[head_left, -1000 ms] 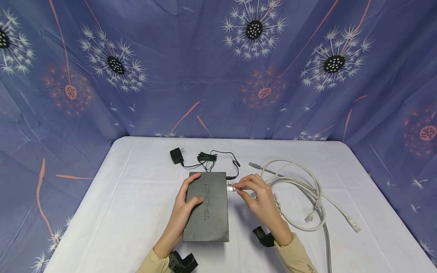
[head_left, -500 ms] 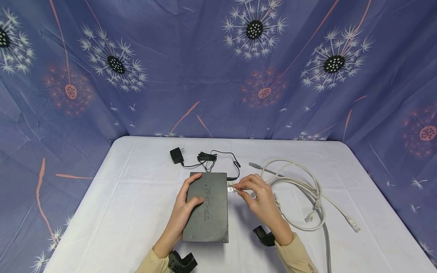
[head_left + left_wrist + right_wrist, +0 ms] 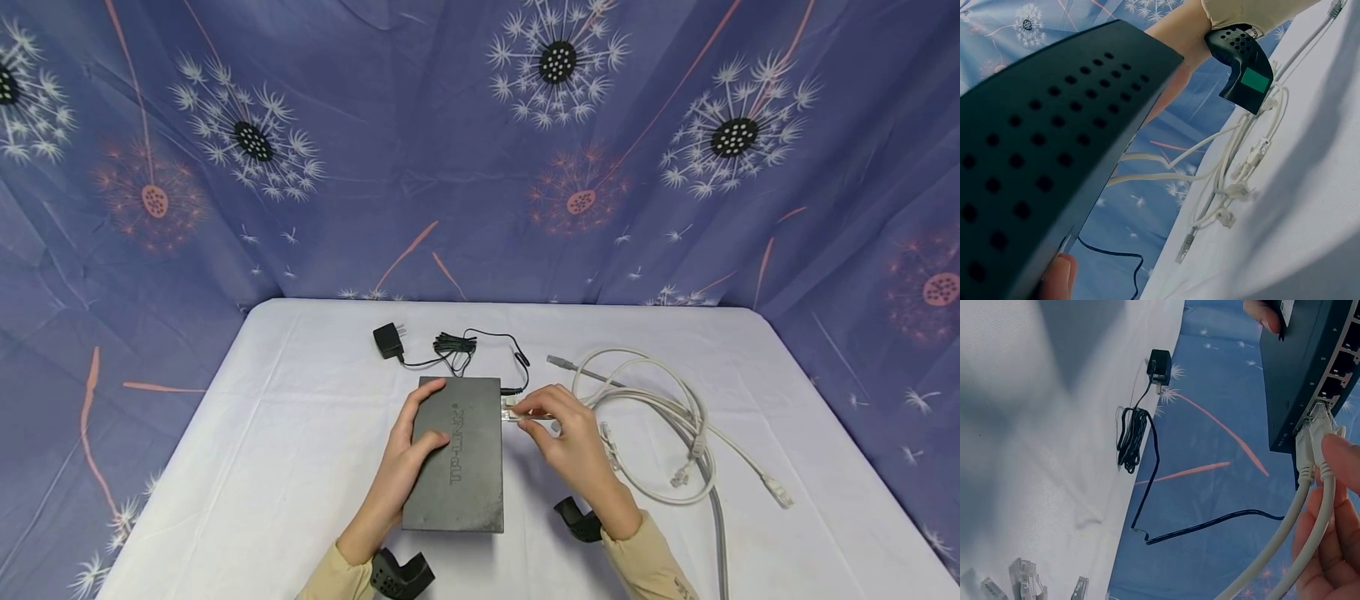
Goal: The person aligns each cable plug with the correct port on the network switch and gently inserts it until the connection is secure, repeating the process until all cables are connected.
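A dark grey TP-LINK network switch (image 3: 459, 500) is held up off the table by my left hand (image 3: 401, 454). The left thumb lies on its lettered top and the fingers wrap the left edge. At its right side, my right hand (image 3: 573, 437) pinches the pale plug of an Ethernet cable (image 3: 1320, 440) between thumb and fingers. In the right wrist view that plug's clear tip is at a port in the row. Right beside it, a second Ethernet plug (image 3: 1304, 453) sits in the end port. A thin black power cord (image 3: 1222, 520) runs to the switch's same side.
A black power adapter (image 3: 388, 342) with a bundled cord (image 3: 454, 344) lies behind the switch. Coiled white and grey Ethernet cables (image 3: 701, 417) spread over the right of the white-covered table (image 3: 262, 467). A patterned blue cloth (image 3: 420, 167) hangs behind.
The switch has shifted very slightly to the right. Both hands keep the same hold.
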Demonstrator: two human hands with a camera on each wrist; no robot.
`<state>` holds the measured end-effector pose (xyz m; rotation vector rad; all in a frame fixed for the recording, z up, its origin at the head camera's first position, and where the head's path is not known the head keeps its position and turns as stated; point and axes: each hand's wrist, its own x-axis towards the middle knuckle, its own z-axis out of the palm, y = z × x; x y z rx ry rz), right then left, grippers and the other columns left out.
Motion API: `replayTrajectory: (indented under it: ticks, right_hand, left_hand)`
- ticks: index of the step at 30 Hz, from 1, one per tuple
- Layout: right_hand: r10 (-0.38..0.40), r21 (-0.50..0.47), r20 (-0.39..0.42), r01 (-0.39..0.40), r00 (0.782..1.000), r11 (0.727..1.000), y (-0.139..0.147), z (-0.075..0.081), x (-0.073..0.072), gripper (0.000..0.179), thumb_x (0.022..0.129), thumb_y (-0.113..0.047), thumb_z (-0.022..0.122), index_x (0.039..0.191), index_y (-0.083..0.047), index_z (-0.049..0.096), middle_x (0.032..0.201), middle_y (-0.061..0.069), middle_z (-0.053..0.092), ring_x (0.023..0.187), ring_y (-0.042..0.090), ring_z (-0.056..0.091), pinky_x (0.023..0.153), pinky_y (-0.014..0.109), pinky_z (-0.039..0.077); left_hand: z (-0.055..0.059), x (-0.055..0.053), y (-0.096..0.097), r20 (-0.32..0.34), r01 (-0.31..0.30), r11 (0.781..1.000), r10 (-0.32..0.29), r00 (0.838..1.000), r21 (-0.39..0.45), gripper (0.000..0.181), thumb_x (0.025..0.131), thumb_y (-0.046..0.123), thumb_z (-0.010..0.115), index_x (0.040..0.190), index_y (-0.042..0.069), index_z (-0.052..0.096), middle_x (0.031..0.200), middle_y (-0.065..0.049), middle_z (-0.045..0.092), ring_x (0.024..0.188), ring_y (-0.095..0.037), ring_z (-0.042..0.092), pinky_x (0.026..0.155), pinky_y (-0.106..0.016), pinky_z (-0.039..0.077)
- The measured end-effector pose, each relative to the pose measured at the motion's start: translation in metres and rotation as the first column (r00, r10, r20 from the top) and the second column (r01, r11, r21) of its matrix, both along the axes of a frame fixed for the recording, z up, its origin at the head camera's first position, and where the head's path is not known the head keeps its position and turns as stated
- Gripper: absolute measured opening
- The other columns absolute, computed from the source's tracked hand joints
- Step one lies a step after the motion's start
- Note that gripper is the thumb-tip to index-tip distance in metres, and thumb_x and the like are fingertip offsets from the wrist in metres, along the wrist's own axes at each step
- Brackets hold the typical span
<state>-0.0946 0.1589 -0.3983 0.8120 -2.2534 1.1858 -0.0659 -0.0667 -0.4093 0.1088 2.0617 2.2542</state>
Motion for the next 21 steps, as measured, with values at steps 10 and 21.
replayTrajectory:
  ticks: [10,21]
  right_hand:
    - [0.011,-0.028,-0.047,-0.012,0.999,1.000,-0.0013,0.0005,0.0004,0.025,0.069,0.012,0.077,0.083,-0.008,0.070,0.084,0.000,0.066,0.079,0.017,0.063,0.074,0.017,0.045]
    - [0.025,-0.057,-0.079,-0.029,0.997,0.998,-0.0061,-0.0015,0.0005,0.025,0.067,0.017,0.075,0.081,-0.004,0.070,0.083,0.001,0.062,0.080,0.018,0.063,0.078,0.018,0.046]
  left_hand:
    - [0.0017,0.0005,-0.0002,-0.011,0.019,0.999,-0.019,1.000,-0.039,0.064,0.085,0.004,0.052,0.143,0.028,0.041,0.147,-0.001,0.033,0.125,-0.025,0.034,0.099,-0.047,0.022]
    - [0.0024,-0.0003,-0.0012,-0.016,0.020,0.996,-0.021,1.000,-0.087,0.064,0.086,0.005,0.050,0.143,0.032,0.039,0.150,0.001,0.029,0.129,-0.024,0.031,0.099,-0.052,0.019]
